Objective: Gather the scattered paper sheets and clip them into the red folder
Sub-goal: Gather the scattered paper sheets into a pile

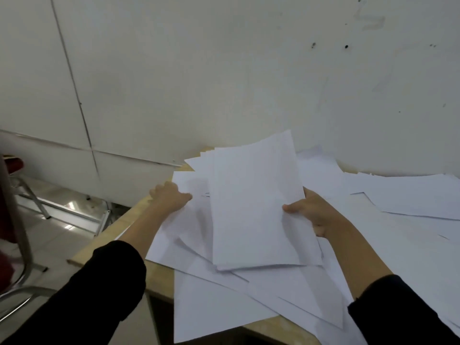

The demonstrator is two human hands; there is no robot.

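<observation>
**Black sleeves (94, 290) forward, uneven sheaf at risk of fanning apart**

The right hand (311, 215) pinches the raised sheaf (254, 207) at its right edge, thumb on top, fingers beneath. The left hand (171, 195) curls round the edges of some scattered sheets (398, 195), which overlap across the table (159, 277). The sheaf's edges are unaligned, so a slack grip may let pages slip. Several overhang the near edge and could slide off if dragged. All look white, blank and thin. No red folder is in view.

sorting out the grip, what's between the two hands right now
The stack of sheets, pinched by the right hand, fills the gap to the left hand, which grips loose sheets underneath; the head view shows it.
</observation>
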